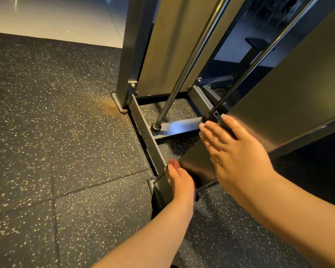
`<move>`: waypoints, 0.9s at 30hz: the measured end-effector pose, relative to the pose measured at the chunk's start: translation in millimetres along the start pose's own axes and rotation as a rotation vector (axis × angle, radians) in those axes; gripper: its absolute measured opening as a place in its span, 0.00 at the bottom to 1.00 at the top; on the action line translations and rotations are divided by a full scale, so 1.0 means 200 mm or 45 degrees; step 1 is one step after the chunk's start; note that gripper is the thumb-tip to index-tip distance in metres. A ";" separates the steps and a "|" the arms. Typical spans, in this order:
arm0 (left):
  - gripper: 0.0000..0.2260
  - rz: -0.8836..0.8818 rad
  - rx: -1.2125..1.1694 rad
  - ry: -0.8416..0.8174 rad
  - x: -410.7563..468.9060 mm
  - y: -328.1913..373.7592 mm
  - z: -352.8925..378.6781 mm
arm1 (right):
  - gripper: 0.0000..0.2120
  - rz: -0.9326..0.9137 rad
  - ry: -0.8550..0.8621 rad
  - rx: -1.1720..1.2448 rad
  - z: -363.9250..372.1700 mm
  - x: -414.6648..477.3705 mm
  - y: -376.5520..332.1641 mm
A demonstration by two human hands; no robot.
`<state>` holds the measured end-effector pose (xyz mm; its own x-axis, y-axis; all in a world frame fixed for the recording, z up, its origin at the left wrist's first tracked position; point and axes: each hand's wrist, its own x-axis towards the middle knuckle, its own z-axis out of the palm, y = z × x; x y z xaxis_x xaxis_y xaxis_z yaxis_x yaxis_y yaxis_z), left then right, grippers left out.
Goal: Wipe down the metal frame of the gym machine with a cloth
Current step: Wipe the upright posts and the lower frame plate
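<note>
The gym machine's metal frame (pixel 143 120) stands on the floor, with dark base bars, two chrome guide rods (pixel 190 60) and brushed metal side panels (pixel 290 84). My right hand (pixel 234 151) lies flat with straight fingers against the lower edge of the near panel, its fingertips by the foot of the right guide rod. Lower down, my left hand (pixel 180 180) rests with its fingers stretched forward on the near corner post (pixel 161 192). A small dark purplish scrap (pixel 197 197) peeks out under its palm; I cannot tell whether it is the cloth.
Speckled dark rubber floor tiles (pixel 56 151) cover the left and the foreground. Beyond them at the top left is a pale smooth floor (pixel 56 18). A rust-coloured stain (pixel 108 107) marks the floor by the far foot plate. Another piece of dark equipment (pixel 257 45) stands behind the machine.
</note>
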<state>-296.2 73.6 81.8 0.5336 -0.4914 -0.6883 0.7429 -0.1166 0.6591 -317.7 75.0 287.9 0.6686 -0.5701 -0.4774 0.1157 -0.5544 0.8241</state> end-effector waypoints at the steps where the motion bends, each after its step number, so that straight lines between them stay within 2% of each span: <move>1: 0.24 0.080 -0.039 -0.055 -0.07 0.07 0.03 | 0.32 -0.001 -0.002 0.011 -0.01 -0.01 0.02; 4: 0.22 0.284 -0.302 -0.351 -0.28 0.26 0.11 | 0.33 0.035 -0.016 0.056 -0.03 -0.06 0.09; 6: 0.21 0.381 -0.376 -0.432 -0.32 0.27 0.13 | 0.34 0.064 -0.034 0.068 -0.04 -0.09 0.11; 8: 0.17 0.407 -0.381 -0.409 -0.27 0.21 0.11 | 0.35 0.077 -0.036 0.077 -0.05 -0.10 0.11; 10: 0.19 0.418 -0.185 -0.272 -0.18 0.15 0.09 | 0.36 0.077 -0.033 0.074 -0.06 -0.10 0.11; 12: 0.22 0.301 -0.048 -0.090 -0.09 0.14 0.08 | 0.35 0.050 -0.030 0.069 -0.07 -0.09 0.12; 14: 0.23 0.169 -0.026 -0.018 -0.08 0.16 0.08 | 0.34 0.025 -0.028 0.073 -0.08 -0.10 0.16; 17: 0.23 0.139 -0.044 -0.123 -0.15 0.25 0.10 | 0.34 0.064 -0.021 0.042 -0.10 -0.16 0.28; 22: 0.20 0.471 -0.112 -0.381 -0.50 0.54 0.25 | 0.34 0.141 -0.039 0.140 -0.20 -0.34 0.54; 24: 0.19 0.520 -0.071 -0.391 -0.61 0.63 0.29 | 0.34 0.114 -0.032 0.174 -0.25 -0.41 0.61; 27: 0.19 0.359 -0.063 -0.248 -0.72 0.70 0.31 | 0.33 0.036 -0.044 0.190 -0.31 -0.52 0.78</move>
<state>-293.2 74.8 291.2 0.6372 -0.6543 -0.4074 0.5986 0.0871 0.7963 -323.8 85.9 484.7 0.6442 -0.6059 -0.4668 -0.0154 -0.6204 0.7842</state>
